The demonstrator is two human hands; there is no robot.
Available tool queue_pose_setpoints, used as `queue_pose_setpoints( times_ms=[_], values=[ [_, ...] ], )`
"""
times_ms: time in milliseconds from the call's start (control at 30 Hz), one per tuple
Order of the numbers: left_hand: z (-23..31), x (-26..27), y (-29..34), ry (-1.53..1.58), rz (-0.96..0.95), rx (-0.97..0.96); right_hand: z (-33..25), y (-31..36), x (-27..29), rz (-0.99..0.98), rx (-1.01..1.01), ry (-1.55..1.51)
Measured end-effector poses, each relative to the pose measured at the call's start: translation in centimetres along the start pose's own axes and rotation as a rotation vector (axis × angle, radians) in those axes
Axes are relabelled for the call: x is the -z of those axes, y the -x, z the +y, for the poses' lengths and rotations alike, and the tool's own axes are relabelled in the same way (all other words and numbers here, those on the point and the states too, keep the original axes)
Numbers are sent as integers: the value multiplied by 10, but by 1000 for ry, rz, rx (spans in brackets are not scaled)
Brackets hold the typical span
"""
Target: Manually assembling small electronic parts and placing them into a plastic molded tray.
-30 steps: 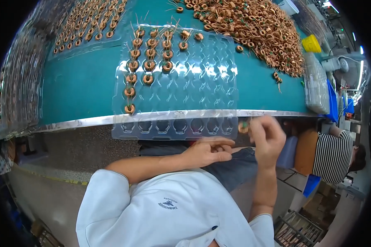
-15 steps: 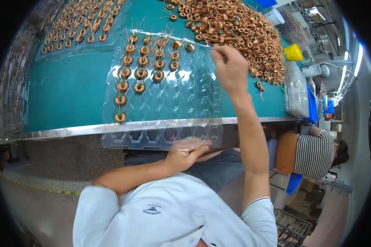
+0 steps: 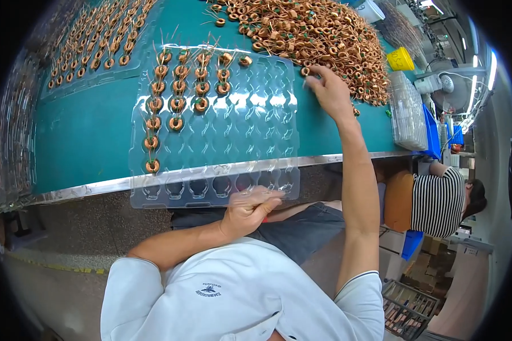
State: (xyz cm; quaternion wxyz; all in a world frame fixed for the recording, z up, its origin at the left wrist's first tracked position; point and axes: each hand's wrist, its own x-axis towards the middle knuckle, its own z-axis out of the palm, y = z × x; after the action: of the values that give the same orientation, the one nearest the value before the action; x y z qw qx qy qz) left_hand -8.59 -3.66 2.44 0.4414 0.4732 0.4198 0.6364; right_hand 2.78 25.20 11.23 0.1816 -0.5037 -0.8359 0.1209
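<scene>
A clear plastic tray [image 3: 261, 131] of moulded pockets lies partly over the front edge of the green table. Several copper-wound ring coils [image 3: 153, 123] fill its far left part in columns of uneven length; their wire leads stick up. At the tray's front edge is my left hand [image 3: 246, 215], thumb pointing right. Its fingers are blurred and overlap the tray, so their grip is unclear. My right hand [image 3: 333, 98] reaches past the tray's right side to the near edge of a large coil pile [image 3: 324, 37]. One coil [image 3: 305, 71] shows by its smeared fingertips; whether they pinch it is unclear.
Another coil-filled tray [image 3: 94, 42] lies at the far left. Stacked clear trays [image 3: 408, 119] stand right of the pile, beside a blue bin [image 3: 431, 133]. A yellow container [image 3: 400, 59] and a white bucket [image 3: 371, 10] sit behind. A person in stripes [image 3: 437, 202] is at the right.
My right hand has shifted right, off the tray's far right corner and onto the pile's edge, its fingers less curled. My left hand stays by the front edge. The whole view has shifted slightly.
</scene>
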Motion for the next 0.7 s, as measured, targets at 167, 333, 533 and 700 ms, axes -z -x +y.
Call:
queue_pose_setpoints(
  times_ms=[167, 333, 533, 700],
  values=[
    [-2, 2, -2, -52, -78, 38, -8, 9, 16, -161, -28, 75],
    [-5, -6, 0, 4, -179, 33, 9, 29, 27, -165, 25, -6],
    [-4, -20, -4, -94, -255, 123, 11, 95, 61, -87, -130, -348],
    [-8, -35, -6, -22, -336, 280, 0, 177, 82, -216, -138, -452]
  ],
)
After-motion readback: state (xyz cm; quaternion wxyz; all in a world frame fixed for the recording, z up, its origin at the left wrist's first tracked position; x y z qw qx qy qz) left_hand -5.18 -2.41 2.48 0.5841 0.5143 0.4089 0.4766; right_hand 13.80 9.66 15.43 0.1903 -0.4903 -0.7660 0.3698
